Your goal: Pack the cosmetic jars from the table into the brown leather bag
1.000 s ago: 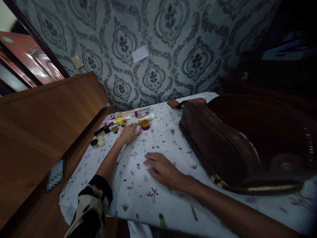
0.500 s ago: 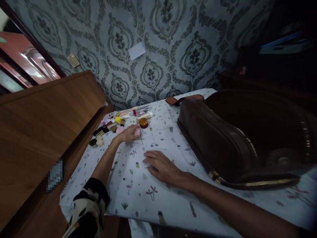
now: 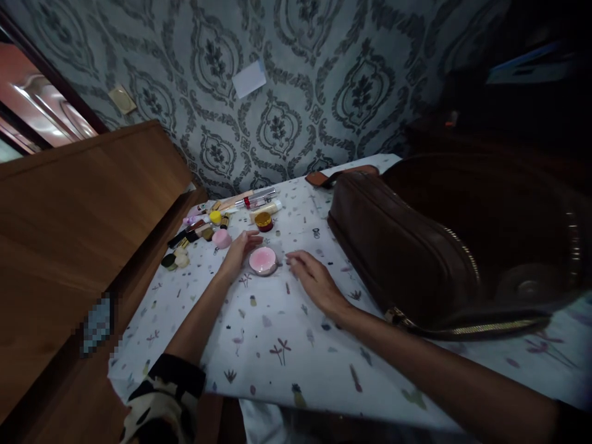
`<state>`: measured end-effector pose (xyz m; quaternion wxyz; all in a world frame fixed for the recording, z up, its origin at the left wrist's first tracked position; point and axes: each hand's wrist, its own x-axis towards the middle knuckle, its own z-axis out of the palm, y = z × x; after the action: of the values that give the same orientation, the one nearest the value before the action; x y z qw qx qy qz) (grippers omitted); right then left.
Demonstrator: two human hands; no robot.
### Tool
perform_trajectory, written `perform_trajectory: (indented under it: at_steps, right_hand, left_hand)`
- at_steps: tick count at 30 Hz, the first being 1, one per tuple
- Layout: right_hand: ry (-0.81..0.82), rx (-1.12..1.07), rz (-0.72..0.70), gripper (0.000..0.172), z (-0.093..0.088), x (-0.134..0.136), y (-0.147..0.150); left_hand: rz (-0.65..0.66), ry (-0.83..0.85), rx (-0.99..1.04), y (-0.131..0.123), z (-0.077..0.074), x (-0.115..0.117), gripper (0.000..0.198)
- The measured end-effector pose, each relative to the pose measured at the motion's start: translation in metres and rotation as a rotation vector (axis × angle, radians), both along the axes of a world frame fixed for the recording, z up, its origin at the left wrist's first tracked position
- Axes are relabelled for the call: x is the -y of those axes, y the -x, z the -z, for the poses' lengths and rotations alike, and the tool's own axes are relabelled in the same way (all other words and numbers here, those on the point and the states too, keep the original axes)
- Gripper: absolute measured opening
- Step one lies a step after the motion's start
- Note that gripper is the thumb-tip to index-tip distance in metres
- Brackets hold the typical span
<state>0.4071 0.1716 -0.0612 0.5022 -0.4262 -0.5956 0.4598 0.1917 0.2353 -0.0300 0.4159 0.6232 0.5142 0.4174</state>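
A round, pink-topped case [image 3: 263, 261] lies flat on the patterned white tablecloth [image 3: 259, 376], between my two hands. My left hand [image 3: 239, 254] rests just left of it, fingers extended past its far edge and holding nothing. On the other side my right hand [image 3: 315, 279] hovers close to the cloth, fingers apart and nothing in them, a small gap from the case. Beyond my left fingers stands a dark red jar with a gold lid [image 3: 264, 221]. A smaller pink pot [image 3: 222, 238] sits left of that hand.
Several cosmetics, including a yellow-capped item [image 3: 215, 217], a cream tube [image 3: 266, 211] and a silver-and-red tube [image 3: 256, 198], lie at the far left. A large brown bag [image 3: 398, 246] with its zip undone fills the right side. A wooden panel [image 3: 92, 216] borders the left; a papered wall rises behind.
My left hand has let go of the pink-topped case, which now lies nearer, in full view. My right hand has moved forward and to the right, beside it.
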Motion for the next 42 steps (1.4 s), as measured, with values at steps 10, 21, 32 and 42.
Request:
perform_trajectory:
  at_steps: [10, 21, 32, 42]
  right_hand:
    - [0.120, -0.227, 0.038, 0.057, 0.008, -0.015, 0.006]
    - [0.083, -0.118, 0.160, 0.061, -0.004, -0.003, -0.003]
    - [0.117, -0.160, 0.136, 0.062, -0.006, -0.007, -0.004]
    - [0.180, -0.389, 0.214, 0.044, -0.003, -0.014, -0.004]
  left_hand:
    - [0.053, 0.117, 0.465, -0.066, 0.011, 0.049, 0.060]
    - [-0.152, 0.079, 0.499, -0.082, 0.007, 0.026, 0.054]
    - [-0.146, 0.057, 0.589, -0.089, 0.002, 0.052, 0.049]
    - [0.039, 0.054, 0.346, -0.083, 0.010, 0.097, 0.056]
